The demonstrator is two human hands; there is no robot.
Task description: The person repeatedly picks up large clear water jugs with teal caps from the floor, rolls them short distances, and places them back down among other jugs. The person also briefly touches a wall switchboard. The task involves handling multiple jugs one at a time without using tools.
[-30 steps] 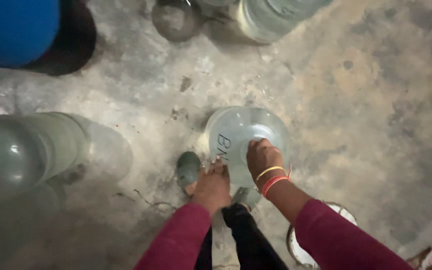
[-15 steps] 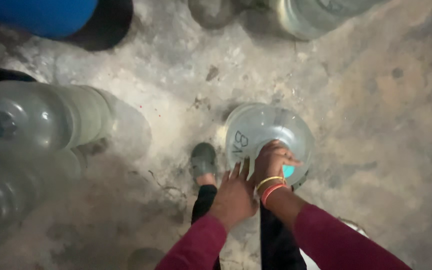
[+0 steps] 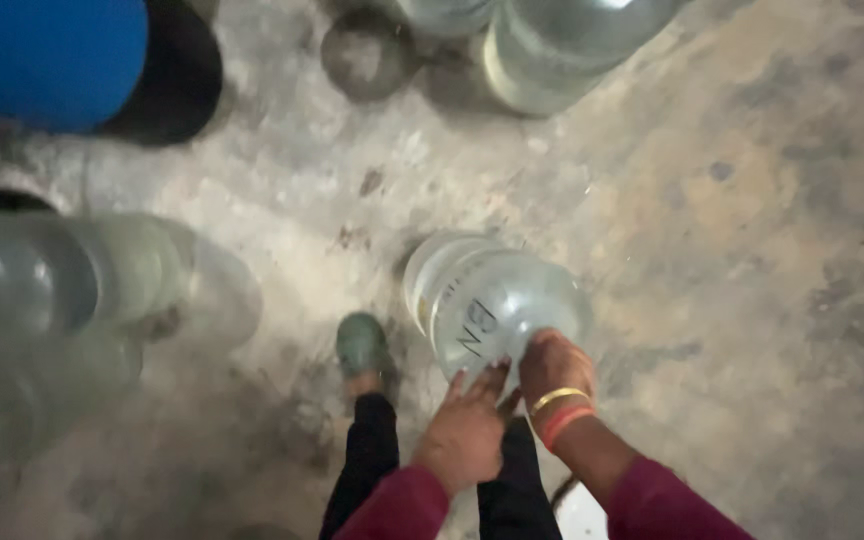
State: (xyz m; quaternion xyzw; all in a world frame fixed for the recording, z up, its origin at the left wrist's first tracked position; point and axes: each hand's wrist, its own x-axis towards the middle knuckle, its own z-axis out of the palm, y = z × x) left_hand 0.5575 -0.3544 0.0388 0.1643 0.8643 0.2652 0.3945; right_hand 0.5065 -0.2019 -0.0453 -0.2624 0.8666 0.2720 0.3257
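Large clear plastic water jug [image 3: 487, 305], frame centre, tilted on concrete floor [image 3: 752, 250]: bulky, likely heavy, smooth. Right hand [image 3: 552, 370] fingers clasp neck; left hand [image 3: 467, 430] fingers spread against shoulder.

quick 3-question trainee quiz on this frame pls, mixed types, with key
1. True or false: both hands touch the clear water jug.
2. Which wrist wears the yellow and red bangles? A) left B) right C) neither
3. Fill in: the jug stands on the bare concrete ____, tilted away from the person.

Key
1. True: the left hand rests against its top, and the right hand grips the neck end.
2. B
3. floor
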